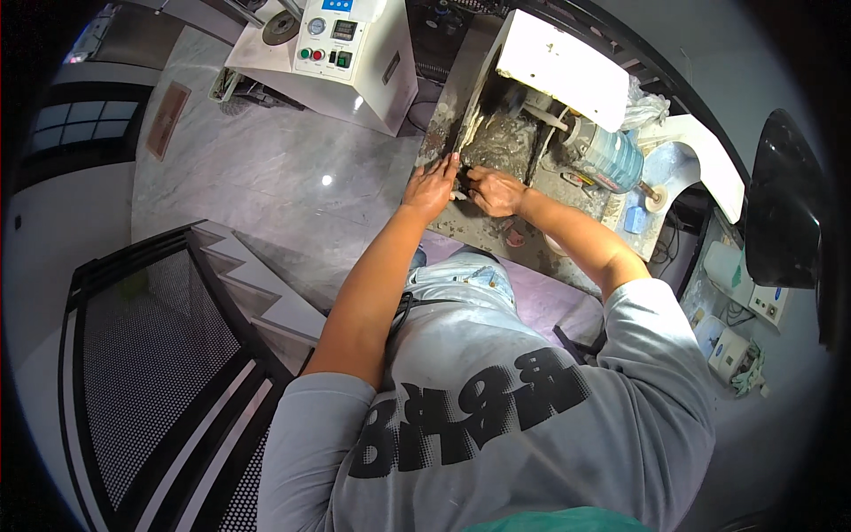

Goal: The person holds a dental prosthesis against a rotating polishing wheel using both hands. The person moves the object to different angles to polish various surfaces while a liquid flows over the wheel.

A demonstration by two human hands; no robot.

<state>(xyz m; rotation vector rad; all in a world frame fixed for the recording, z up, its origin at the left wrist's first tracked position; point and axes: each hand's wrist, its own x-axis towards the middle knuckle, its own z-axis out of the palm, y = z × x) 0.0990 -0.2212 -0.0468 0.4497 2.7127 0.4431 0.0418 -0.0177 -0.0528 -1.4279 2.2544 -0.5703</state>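
Both of my hands are at the near end of a dirty open tray (501,151), smeared with wet grey-brown sludge, under a white machine housing (567,66). My left hand (430,188) rests on the tray's near left corner, its fingers stretched forward along the edge. Close beside it, my right hand (496,191) is curled with the fingers bent inward at the near rim. Something small and dark shows at its fingertips, but I cannot make out what it is. A small pale piece lies between the two hands.
Right of the tray lies a blue clear plastic jug (612,158), near a white curved basin (674,164) holding a blue block (636,220). A white machine with a gauge and buttons (363,62) stands at the far left. Black mesh railing (155,372) and stairs are at left.
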